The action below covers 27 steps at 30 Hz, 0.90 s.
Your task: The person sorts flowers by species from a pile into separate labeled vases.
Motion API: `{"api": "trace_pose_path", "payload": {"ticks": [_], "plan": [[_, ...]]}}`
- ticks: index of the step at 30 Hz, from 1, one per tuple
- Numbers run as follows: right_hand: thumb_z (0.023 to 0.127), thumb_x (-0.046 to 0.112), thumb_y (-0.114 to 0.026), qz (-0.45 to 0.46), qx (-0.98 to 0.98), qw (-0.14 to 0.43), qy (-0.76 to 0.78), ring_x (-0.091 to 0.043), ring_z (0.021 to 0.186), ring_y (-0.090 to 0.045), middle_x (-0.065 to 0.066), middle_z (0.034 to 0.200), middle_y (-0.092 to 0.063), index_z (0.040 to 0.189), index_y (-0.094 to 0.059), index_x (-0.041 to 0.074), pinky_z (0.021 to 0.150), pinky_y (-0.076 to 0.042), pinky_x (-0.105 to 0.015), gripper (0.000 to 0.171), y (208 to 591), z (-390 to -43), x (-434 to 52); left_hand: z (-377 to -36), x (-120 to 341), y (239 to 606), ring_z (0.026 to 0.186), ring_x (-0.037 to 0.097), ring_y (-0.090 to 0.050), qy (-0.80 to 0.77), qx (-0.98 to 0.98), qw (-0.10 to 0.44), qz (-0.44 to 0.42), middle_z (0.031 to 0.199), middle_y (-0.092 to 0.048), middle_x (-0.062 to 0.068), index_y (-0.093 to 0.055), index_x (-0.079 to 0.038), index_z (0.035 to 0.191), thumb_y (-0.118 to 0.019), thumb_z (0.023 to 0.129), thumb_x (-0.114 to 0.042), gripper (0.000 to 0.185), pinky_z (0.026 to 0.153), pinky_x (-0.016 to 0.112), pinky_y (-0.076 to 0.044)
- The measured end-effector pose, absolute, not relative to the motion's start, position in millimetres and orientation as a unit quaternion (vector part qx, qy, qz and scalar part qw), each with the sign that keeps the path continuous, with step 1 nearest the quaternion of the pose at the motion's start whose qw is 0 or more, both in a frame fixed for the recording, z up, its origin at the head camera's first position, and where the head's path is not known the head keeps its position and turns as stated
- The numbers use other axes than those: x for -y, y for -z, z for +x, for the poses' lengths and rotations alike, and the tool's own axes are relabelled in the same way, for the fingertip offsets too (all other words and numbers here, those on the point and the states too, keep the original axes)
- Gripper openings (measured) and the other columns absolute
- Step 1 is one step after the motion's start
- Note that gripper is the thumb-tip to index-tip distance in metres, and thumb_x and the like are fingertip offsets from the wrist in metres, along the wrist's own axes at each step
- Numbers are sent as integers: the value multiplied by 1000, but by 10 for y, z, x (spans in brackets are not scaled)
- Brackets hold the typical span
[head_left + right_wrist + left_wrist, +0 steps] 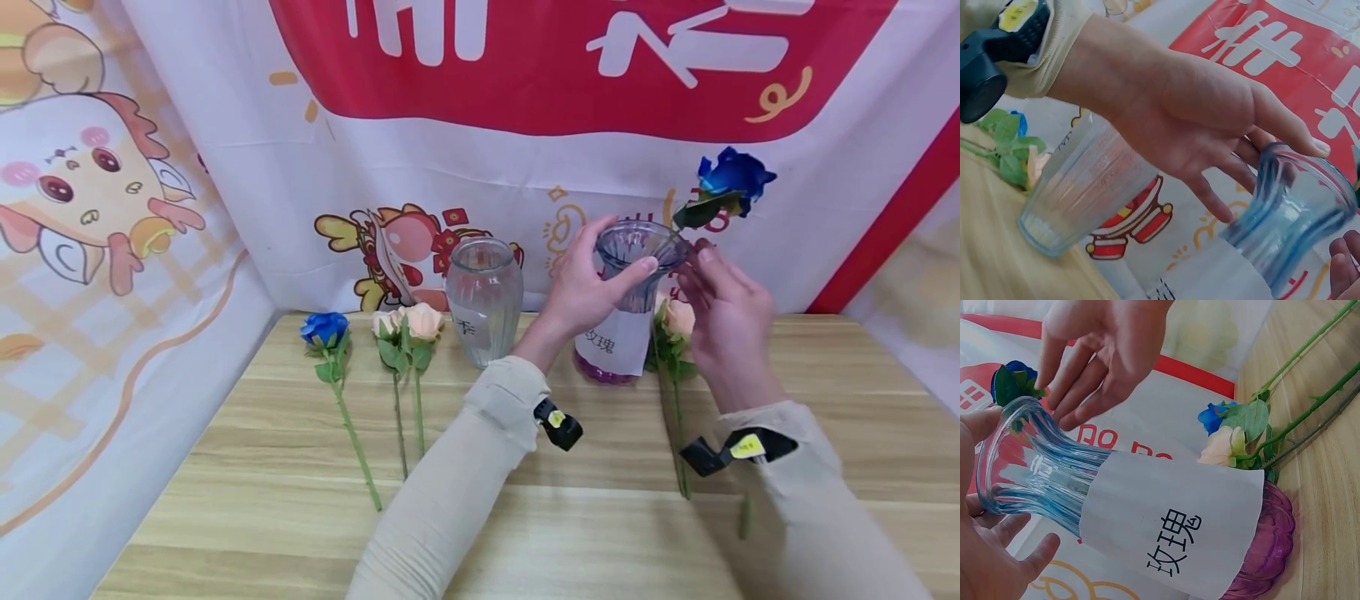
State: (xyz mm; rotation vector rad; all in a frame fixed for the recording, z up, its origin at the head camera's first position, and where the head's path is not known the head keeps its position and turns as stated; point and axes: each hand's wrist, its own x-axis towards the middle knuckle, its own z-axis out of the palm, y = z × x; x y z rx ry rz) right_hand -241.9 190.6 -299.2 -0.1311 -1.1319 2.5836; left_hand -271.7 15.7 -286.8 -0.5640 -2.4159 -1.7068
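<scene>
Head view: printed backdrop behind, wooden table below. On the table I've got the purple-based vase and, to its left, the clear vase; both carry paper labels. The person's left hand grips the purple-based vase at its mouth, thumb over the rim, fingers round the far side. Right hand is at the rim's right side, one digit apart from the rest; blurred there, so I can't tell if the tips pinch the stem. The upper blue rose leans right, bloom above the rim, stem reaching into the mouth. Lying left: lone blue rose, two peach roses. Lying right, beside the purple-based vase: another peach rose.
</scene>
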Motion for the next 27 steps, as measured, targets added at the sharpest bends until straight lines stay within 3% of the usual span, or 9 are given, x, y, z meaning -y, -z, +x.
{"api": "trace_pose_path", "payload": {"ticks": [6,9,20,27], "plan": [[91,6,-82,-55,393,159,-904,-18,104,-80,-6,122,-81,134,-73,6,92,-63,-25,44,3071,-2283,-2177,-2705,-159,2855,142,18,-49,561,805,64,-182,166,-42,-2,-37,-29,163,-74,97,-47,78,113,51,-52],[89,1,-82,-79,387,164,-904,-19,100,-81,-6,119,-81,133,-74,5,89,-63,-25,45,3127,-2219,-2341,-2706,-156,2858,145,19,-48,559,806,65,-182,167,-40,-3,-37,-30,163,-74,97,-48,78,116,52,-49],[94,-4,-75,-117,391,125,-904,-17,89,-82,-5,100,-84,113,-81,6,77,-66,-27,22,3487,-1976,-2884,-2698,-151,2858,151,18,-44,560,806,65,-181,170,-38,-5,-37,-30,164,-74,97,-48,79,120,54,-46],[95,1,-76,-168,457,65,-871,-13,83,-82,2,92,-84,102,-82,17,71,-65,-25,18,3730,-1843,-3103,-2683,-160,2849,154,19,-40,561,806,64,-179,171,-36,-6,-36,-29,164,-74,97,-47,79,122,56,-43]]}}
